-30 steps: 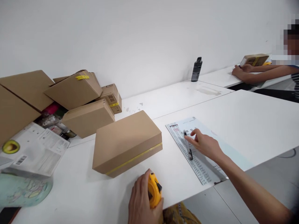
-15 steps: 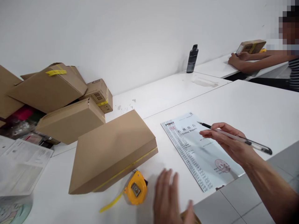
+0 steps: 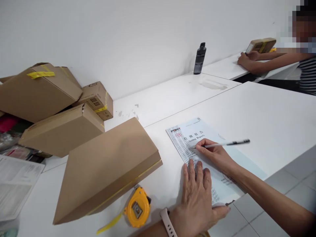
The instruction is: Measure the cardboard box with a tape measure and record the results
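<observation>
My right hand (image 3: pixel 214 156) is closed around a pen (image 3: pixel 228 144), its tip down at the left part of the printed testing report (image 3: pixel 197 133). Flat on the report's lower left edge lies my left hand (image 3: pixel 197 191), fingers stretched out and a pale watch strap on its wrist. To the left of that hand is a yellow tape measure (image 3: pixel 137 208) with a short piece of tape pulled out. Beyond it a closed cardboard box (image 3: pixel 111 158) rests on the white table (image 3: pixel 266 121).
Several cardboard boxes (image 3: pixel 61 128) are piled at the left, beside plastic-wrapped items and printed sheets (image 3: pixel 18 187). A dark bottle (image 3: pixel 199 59) stands near the wall. At the far right, another person's hands (image 3: pixel 247 61) are by a taped box (image 3: pixel 263 45).
My right hand has brought the pen down and left onto the report. My left hand has come forward and settled flat on the sheet's edge. The view has shifted slightly right.
</observation>
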{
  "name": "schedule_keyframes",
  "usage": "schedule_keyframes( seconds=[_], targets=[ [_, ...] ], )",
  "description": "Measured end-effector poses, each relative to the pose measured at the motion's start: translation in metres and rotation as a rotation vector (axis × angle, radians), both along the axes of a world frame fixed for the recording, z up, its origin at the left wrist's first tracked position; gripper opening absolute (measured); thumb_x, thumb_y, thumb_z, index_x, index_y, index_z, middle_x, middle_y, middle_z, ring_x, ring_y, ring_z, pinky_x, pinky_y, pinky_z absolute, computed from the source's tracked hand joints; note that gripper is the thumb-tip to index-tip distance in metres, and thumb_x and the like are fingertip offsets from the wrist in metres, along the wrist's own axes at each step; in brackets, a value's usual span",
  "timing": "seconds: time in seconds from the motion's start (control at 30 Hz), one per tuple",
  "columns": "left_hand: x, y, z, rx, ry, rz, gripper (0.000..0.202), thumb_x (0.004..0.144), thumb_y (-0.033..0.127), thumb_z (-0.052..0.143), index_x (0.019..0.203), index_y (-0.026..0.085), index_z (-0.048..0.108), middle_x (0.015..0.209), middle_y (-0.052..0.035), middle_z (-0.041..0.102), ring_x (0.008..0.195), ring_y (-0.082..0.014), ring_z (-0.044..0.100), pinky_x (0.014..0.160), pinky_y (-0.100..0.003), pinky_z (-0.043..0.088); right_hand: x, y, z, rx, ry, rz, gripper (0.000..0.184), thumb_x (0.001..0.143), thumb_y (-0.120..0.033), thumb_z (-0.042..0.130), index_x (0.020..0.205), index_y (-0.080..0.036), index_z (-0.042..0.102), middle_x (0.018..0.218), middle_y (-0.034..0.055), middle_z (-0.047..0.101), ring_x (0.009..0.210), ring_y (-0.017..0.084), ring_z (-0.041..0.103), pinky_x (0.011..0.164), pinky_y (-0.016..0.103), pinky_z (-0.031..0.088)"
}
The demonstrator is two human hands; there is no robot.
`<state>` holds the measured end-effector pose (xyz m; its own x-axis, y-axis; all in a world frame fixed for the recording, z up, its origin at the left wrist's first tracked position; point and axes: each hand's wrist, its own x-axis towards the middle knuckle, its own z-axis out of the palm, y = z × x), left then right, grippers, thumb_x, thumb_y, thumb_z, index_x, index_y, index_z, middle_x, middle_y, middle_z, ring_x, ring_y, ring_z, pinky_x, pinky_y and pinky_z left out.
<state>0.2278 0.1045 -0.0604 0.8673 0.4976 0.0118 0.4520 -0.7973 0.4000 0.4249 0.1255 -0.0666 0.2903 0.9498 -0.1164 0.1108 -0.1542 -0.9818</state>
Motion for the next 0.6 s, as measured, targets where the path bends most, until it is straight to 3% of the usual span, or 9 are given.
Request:
schedule_keyframes(
  seconds=[0.07, 0.23, 0.33, 0.43, 0.6],
  targets=[
    [0.001, -0.002, -0.004, 0.011, -0.007, 0.02, 0.092, 0.097, 0.071, 0.04, 0.16, 0.004, 0.03, 0.168, -0.0291, 0.014, 0.156, -0.0434, 0.005, 0.126, -0.065, 0.022, -0.004, 0.0, 0.0, 0.041, -0.088, -0.015, 0.038, 0.094, -0.059, 0.064, 0.083, -0.023, 0.062, 0.074, -0.0018, 0.06, 0.062, 0.014, 0.049, 0.059, 0.03, 0.044],
    [0.003, -0.009, -0.004, 0.105, -0.035, 0.075, 0.083, 0.101, 0.065, 0.036, 0.156, 0.003, 0.038, 0.164, -0.034, 0.022, 0.155, -0.0428, 0.014, 0.124, -0.062, 0.029, -0.013, 0.003, -0.003, 0.109, -0.095, -0.025, 0.036, 0.092, -0.058, 0.066, 0.09, -0.023, 0.06, 0.08, 0.0021, 0.064, 0.073, 0.018, 0.059, 0.066, 0.033, 0.049],
    [0.003, -0.01, -0.002, 0.128, -0.046, 0.082, 0.084, 0.1, 0.065, 0.038, 0.155, 0.002, 0.04, 0.164, -0.0336, 0.027, 0.156, -0.0429, 0.014, 0.124, -0.062, 0.03, -0.015, 0.004, -0.008, 0.091, -0.12, -0.062, 0.038, 0.09, -0.058, 0.067, 0.078, -0.024, 0.053, 0.065, -0.0023, 0.055, 0.059, 0.015, 0.049, 0.055, 0.03, 0.041],
    [0.003, -0.011, -0.003, 0.11, -0.049, 0.088, 0.085, 0.1, 0.065, 0.04, 0.156, 0.001, 0.038, 0.165, -0.0315, 0.026, 0.156, -0.0426, 0.012, 0.125, -0.063, 0.027, -0.013, 0.004, -0.012, 0.095, -0.253, -0.077, 0.039, 0.091, -0.05, 0.066, 0.069, -0.025, 0.046, 0.058, -0.0061, 0.041, 0.053, 0.012, 0.034, 0.05, 0.028, 0.03],
    [0.003, -0.012, -0.005, 0.117, -0.063, 0.091, 0.084, 0.101, 0.063, 0.04, 0.158, 0.001, 0.034, 0.165, -0.0331, 0.025, 0.156, -0.0417, 0.008, 0.126, -0.062, 0.025, -0.01, 0.002, -0.013, 0.084, -0.339, -0.032, 0.031, 0.094, -0.039, 0.06, 0.07, -0.025, 0.045, 0.062, -0.0048, 0.041, 0.056, 0.013, 0.034, 0.052, 0.029, 0.03]
  ],
)
